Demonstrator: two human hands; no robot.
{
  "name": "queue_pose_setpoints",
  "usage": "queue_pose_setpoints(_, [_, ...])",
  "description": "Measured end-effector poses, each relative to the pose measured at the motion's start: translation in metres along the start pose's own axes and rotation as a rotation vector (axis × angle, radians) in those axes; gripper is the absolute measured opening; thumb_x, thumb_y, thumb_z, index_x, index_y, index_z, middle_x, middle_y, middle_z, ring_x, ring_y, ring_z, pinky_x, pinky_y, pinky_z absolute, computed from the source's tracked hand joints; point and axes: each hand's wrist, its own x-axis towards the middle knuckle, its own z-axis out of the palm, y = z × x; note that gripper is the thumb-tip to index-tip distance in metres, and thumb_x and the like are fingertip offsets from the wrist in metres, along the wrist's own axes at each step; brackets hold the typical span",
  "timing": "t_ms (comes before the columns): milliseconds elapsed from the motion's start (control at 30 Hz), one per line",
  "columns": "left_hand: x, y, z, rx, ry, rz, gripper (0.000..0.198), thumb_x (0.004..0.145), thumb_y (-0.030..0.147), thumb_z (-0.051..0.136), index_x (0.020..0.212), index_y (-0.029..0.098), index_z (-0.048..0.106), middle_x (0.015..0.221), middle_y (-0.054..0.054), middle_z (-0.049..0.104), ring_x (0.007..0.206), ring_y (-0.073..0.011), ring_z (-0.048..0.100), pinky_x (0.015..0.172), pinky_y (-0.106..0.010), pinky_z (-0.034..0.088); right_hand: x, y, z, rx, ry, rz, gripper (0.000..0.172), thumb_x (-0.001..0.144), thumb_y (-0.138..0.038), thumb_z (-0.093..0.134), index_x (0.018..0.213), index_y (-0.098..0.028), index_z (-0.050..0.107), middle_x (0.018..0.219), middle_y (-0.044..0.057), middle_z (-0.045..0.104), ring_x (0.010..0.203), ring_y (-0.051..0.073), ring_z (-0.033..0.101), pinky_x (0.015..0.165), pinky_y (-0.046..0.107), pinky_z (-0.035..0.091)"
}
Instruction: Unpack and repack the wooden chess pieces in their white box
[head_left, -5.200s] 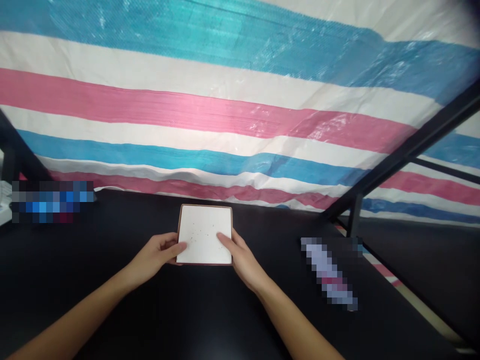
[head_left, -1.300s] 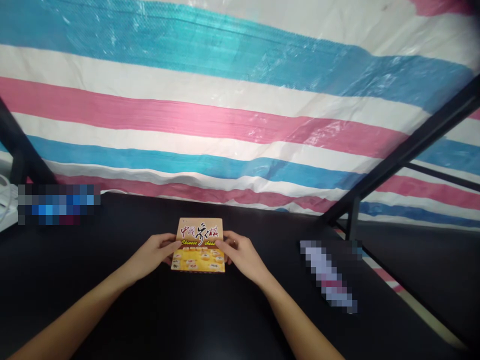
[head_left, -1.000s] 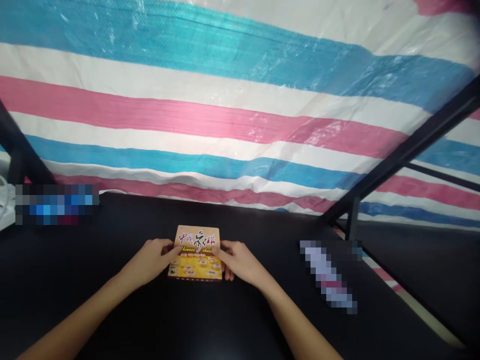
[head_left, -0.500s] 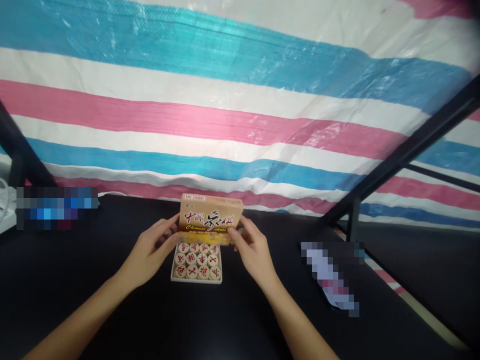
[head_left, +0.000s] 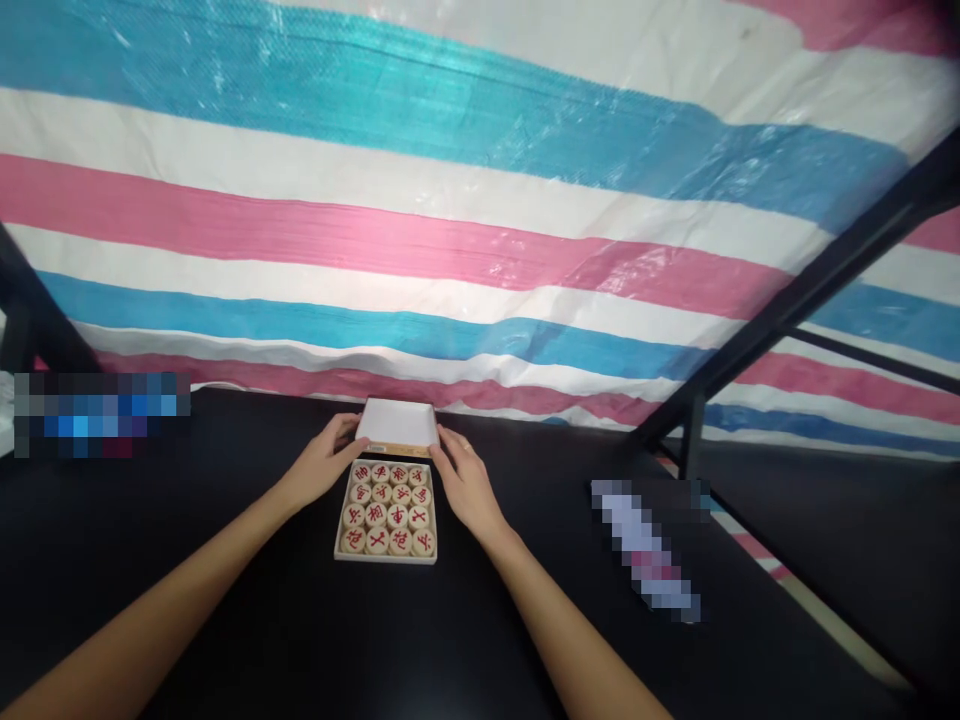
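Note:
A white box tray (head_left: 385, 560) holds several round wooden pieces (head_left: 401, 494) with red characters, set in rows. Just behind it, the box lid (head_left: 397, 422) shows its white inside, its brown printed side facing me. My left hand (head_left: 331, 462) grips the lid's left edge between thumb and fingers. On the opposite edge, my right hand (head_left: 463, 474) has its thumb and fingers closed, and a ring shows on one finger. Both hands are beyond the tray's sides, not on the pieces.
The black table (head_left: 360, 640) stretches around the box. A blurred-out item (head_left: 649, 555) lies to the right, another (head_left: 109, 405) at the far left. Behind hangs a striped plastic sheet (head_left: 375, 235), with black metal bars (head_left: 810, 275) at the sides.
The lid has turned over from its printed top to its white inside and come down behind the tray. The back row of pieces is now uncovered. Both hands moved with the lid.

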Motion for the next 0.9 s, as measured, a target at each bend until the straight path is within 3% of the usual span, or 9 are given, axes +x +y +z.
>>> queue_pose_setpoints(100, [0.006, -0.013, 0.001, 0.186, 0.006, 0.006, 0.045, 0.08, 0.047, 0.054, 0.114, 0.019, 0.056, 0.12, -0.01, 0.065, 0.111, -0.0264, 0.06, 0.097, -0.041, 0.046, 0.004, 0.012, 0.004, -0.072, -0.015, -0.034, 0.035, 0.092, -0.032, 0.046, 0.122, -0.022, 0.061, 0.115, 0.009, 0.064, 0.108, 0.022, 0.059, 0.098, 0.038, 0.043])
queue_pose_setpoints(233, [0.004, -0.014, -0.001, 0.271, 0.025, -0.007, 0.047, 0.079, 0.046, 0.053, 0.115, 0.017, 0.058, 0.112, -0.01, 0.069, 0.099, -0.0257, 0.065, 0.089, -0.039, 0.051, 0.004, 0.015, 0.006, -0.096, -0.111, -0.043, 0.033, 0.095, -0.029, 0.042, 0.118, -0.021, 0.063, 0.115, 0.009, 0.066, 0.109, 0.022, 0.059, 0.099, 0.038, 0.042])
queue_pose_setpoints(433, [-0.01, -0.002, -0.007, 0.406, -0.054, 0.038, 0.037, 0.086, 0.046, 0.044, 0.1, 0.022, 0.068, 0.112, -0.005, 0.07, 0.109, -0.0252, 0.06, 0.1, -0.037, 0.042, 0.0, 0.009, 0.003, -0.163, -0.155, -0.041, 0.033, 0.097, -0.029, 0.038, 0.103, -0.018, 0.069, 0.112, 0.01, 0.064, 0.107, 0.021, 0.059, 0.1, 0.035, 0.041])
queue_pose_setpoints(567, [-0.013, 0.0, -0.008, 0.508, -0.095, 0.064, 0.042, 0.091, 0.04, 0.033, 0.107, 0.02, 0.066, 0.114, -0.005, 0.069, 0.11, -0.0227, 0.059, 0.099, -0.034, 0.042, -0.006, 0.012, 0.003, -0.211, -0.161, -0.066, 0.032, 0.096, -0.026, 0.038, 0.107, -0.02, 0.067, 0.112, 0.009, 0.063, 0.107, 0.021, 0.057, 0.099, 0.037, 0.041])
queue_pose_setpoints(900, [-0.018, 0.001, -0.012, 0.611, -0.143, 0.13, 0.037, 0.092, 0.034, 0.034, 0.106, 0.021, 0.065, 0.1, -0.006, 0.07, 0.098, -0.0227, 0.061, 0.091, -0.036, 0.045, -0.015, 0.008, 0.0, -0.266, -0.205, -0.084, 0.031, 0.096, -0.026, 0.04, 0.117, -0.02, 0.062, 0.115, 0.009, 0.062, 0.108, 0.022, 0.055, 0.099, 0.037, 0.042])
